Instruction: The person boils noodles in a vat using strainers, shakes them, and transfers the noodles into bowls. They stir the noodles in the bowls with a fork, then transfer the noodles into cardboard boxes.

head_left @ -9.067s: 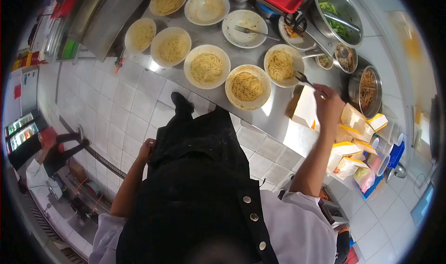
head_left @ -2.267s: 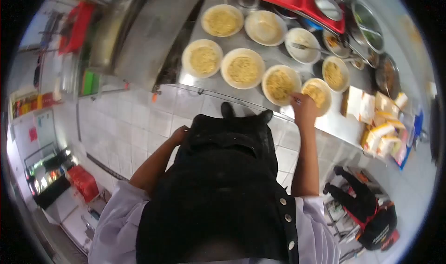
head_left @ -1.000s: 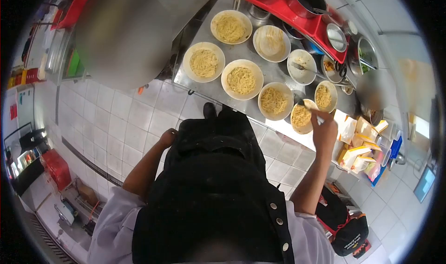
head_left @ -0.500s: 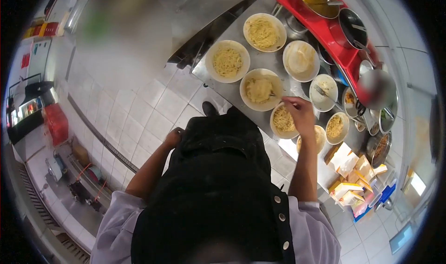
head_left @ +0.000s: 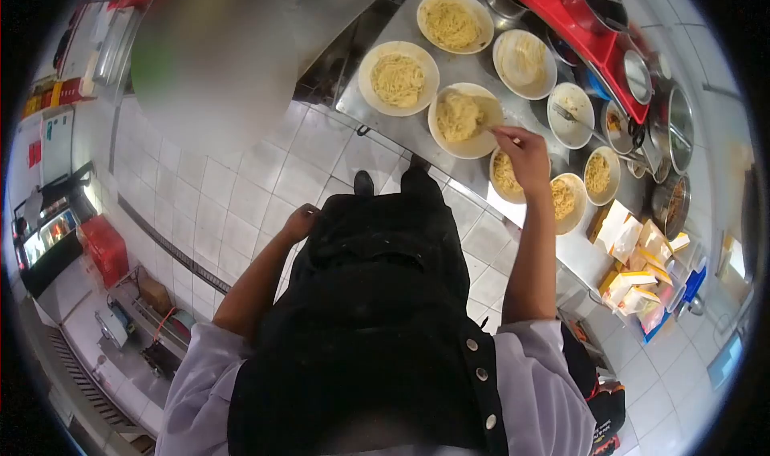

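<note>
My right hand (head_left: pixel 523 153) is closed on the thin handle of a fork, whose end is down in a white bowl (head_left: pixel 496 145) of noodles. The pale noodles (head_left: pixel 459 117) are heaped toward that bowl's left side. Just below the hand stands a smaller bowl of noodles (head_left: pixel 505 174), partly covered by my wrist. My left hand (head_left: pixel 301 222) hangs low beside the black apron (head_left: pixel 361 295), its fingers loosely curled with nothing showing in them. Two larger bowls of noodles, one left (head_left: pixel 398 80) and one behind (head_left: pixel 451 23), stand close to the stirred bowl.
A used bowl (head_left: pixel 525 64) and another with a fork in it (head_left: pixel 570 135) stand to the right on the steel table (head_left: pixel 385 127). Red trays (head_left: pixel 561 27) with pots line the back. Opened cartons (head_left: pixel 634 255) lie at the right end. Tiled floor (head_left: pixel 241 167) spreads leftward.
The view has shifted, so the table sits higher and further right. The noodles in the stirred bowl have bunched toward its left. My right hand keeps its hold on the fork.
</note>
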Available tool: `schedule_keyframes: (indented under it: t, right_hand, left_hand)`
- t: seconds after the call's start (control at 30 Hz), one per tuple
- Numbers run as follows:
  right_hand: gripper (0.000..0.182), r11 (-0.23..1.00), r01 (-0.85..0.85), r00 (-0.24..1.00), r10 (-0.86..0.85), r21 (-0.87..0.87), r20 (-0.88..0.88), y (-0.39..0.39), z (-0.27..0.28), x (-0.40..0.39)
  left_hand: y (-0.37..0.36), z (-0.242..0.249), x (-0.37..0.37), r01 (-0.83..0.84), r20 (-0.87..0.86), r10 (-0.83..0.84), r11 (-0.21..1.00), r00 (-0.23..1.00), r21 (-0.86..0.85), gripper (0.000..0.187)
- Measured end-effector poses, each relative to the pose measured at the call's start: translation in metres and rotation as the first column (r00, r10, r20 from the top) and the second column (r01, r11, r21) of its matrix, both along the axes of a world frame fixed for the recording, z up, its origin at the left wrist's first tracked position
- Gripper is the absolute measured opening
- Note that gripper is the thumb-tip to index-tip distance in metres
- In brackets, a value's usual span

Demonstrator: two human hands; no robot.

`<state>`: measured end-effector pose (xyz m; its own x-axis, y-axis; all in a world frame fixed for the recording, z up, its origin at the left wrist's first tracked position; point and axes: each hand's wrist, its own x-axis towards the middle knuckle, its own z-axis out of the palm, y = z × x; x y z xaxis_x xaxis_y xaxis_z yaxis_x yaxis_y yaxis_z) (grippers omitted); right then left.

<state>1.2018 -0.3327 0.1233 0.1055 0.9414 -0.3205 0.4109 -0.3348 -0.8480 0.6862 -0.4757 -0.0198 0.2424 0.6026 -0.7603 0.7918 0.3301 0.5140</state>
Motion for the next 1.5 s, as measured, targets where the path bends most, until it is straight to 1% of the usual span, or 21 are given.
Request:
schedule_keyframes:
  t: [0.13, 0.2, 0.23, 0.3, 0.33, 0.37, 0.47, 0.57, 0.6, 0.67, 0.73, 0.83, 0.9, 0.93, 1.0, 1.07, 1.13, 1.3, 1.4, 1.47, 1.5]
  right_hand:
    - [0.018, 0.997, 0.022, 0.952, -0.044, 0.073, 0.304, -0.030, 0.053, -0.003]
    - [0.019, 0.998, 0.009, 0.741, -0.052, 0.067, 0.670, -0.029, 0.077, -0.016]
    - [0.019, 0.998, 0.004, 0.740, -0.049, 0.068, 0.671, -0.022, 0.075, -0.021]
    - [0.020, 0.998, -0.062, 0.680, 0.060, -0.024, 0.730, -0.006, 0.059, -0.030]
    - [0.022, 0.992, -0.072, 0.691, 0.123, -0.102, 0.712, 0.004, 0.037, -0.030]
    - [0.022, 0.991, -0.072, 0.689, 0.130, -0.112, 0.713, 0.006, 0.023, -0.025]
    - [0.021, 0.987, -0.144, 0.977, 0.131, 0.067, 0.166, 0.015, 0.002, 0.008]
    - [0.018, 0.995, -0.101, 0.990, 0.103, -0.023, 0.093, -0.004, 0.035, 0.028]
    - [0.018, 0.994, -0.108, 0.990, 0.109, -0.018, 0.087, -0.008, 0.044, 0.029]
    - [0.016, 0.985, -0.172, 0.756, 0.133, -0.002, 0.640, -0.010, 0.069, 0.024]
    - [0.016, 0.981, -0.193, 0.760, 0.170, -0.031, 0.628, -0.004, 0.073, 0.007]
    - [0.020, 0.962, -0.177, 0.727, 0.269, -0.206, 0.631, 0.011, 0.039, -0.011]
    - [0.020, 0.954, -0.234, 0.813, 0.298, -0.189, 0.500, 0.019, 0.026, -0.014]
    - [0.021, 0.954, -0.281, 0.907, 0.300, -0.105, 0.295, 0.022, 0.022, 0.000]
    - [0.021, 0.957, -0.279, 0.920, 0.290, -0.080, 0.265, 0.017, 0.027, 0.037]
    - [0.020, 0.960, -0.275, 0.931, 0.280, -0.053, 0.234, 0.007, 0.041, 0.044]
    - [0.017, 0.987, -0.158, 0.784, 0.104, 0.035, 0.612, 0.000, 0.062, 0.043]
    - [0.016, 0.923, -0.360, 0.710, 0.176, 0.136, 0.682, 0.016, 0.033, -0.002]
    - [0.017, 0.942, -0.334, 0.800, 0.306, -0.041, 0.516, 0.019, -0.011, 0.005]
    - [0.018, 0.955, -0.291, 0.954, 0.294, 0.055, -0.066, 0.019, -0.023, 0.044]
    - [0.020, 0.962, -0.270, 0.961, 0.272, 0.047, -0.041, 0.014, -0.009, 0.055]
  left_hand:
    - [-0.013, 0.009, -0.014, -0.194, -0.060, 0.188, 0.975, 0.980, -0.106, 0.024]
    - [-0.018, 0.004, -0.019, -0.274, -0.080, 0.263, 0.942, 0.961, -0.195, 0.025]
    - [-0.036, -0.015, -0.031, -0.279, -0.078, 0.268, 0.941, 0.960, -0.194, 0.025]
    - [-0.067, -0.048, -0.050, -0.103, 0.158, 0.085, 0.988, 0.984, 0.112, 0.026]
    - [-0.062, -0.031, -0.035, -0.374, 0.033, 0.391, 0.900, 0.920, -0.222, 0.025]
    - [-0.069, -0.029, -0.033, -0.374, 0.031, 0.391, 0.898, 0.920, -0.231, 0.025]
    - [-0.066, -0.008, -0.008, -0.429, -0.085, 0.421, 0.875, 0.903, -0.226, 0.026]
    - [-0.083, -0.007, 0.005, -0.683, -0.046, 0.699, 0.680, 0.714, -0.268, 0.030]
    - [-0.099, -0.020, 0.003, -0.648, 0.050, 0.688, 0.704, 0.724, -0.291, 0.027]
    - [-0.109, -0.022, 0.008, -0.564, -0.015, 0.573, 0.800, 0.819, -0.205, 0.025]
    - [-0.120, -0.025, 0.013, -0.489, -0.110, 0.477, 0.859, 0.872, -0.153, 0.025]
    - [-0.127, -0.028, 0.016, -0.407, 0.150, 0.410, 0.912, 0.899, -0.056, 0.025]
    - [-0.117, -0.019, 0.033, -0.496, 0.002, 0.496, 0.868, 0.868, -0.027, 0.025]
    - [-0.111, -0.016, 0.037, -0.509, 0.008, 0.509, 0.861, 0.861, -0.015, 0.025]
    - [-0.109, -0.008, 0.042, -0.678, -0.034, 0.682, 0.719, 0.731, -0.151, 0.030]
    - [-0.134, -0.041, 0.028, -0.694, -0.011, 0.700, 0.705, 0.714, -0.145, 0.030]
    - [-0.138, -0.036, 0.033, -0.704, 0.008, 0.712, 0.695, 0.702, -0.142, 0.031]
    - [-0.150, -0.028, 0.039, -0.605, -0.036, 0.605, 0.796, 0.796, -0.006, 0.027]
    - [-0.134, -0.001, 0.050, -0.644, -0.080, 0.639, 0.760, 0.765, -0.084, 0.026]
    - [-0.139, -0.012, 0.047, -0.683, -0.069, 0.679, 0.725, 0.731, -0.095, 0.026]
    - [-0.146, -0.020, 0.043, -0.713, -0.062, 0.711, 0.693, 0.700, -0.106, 0.025]
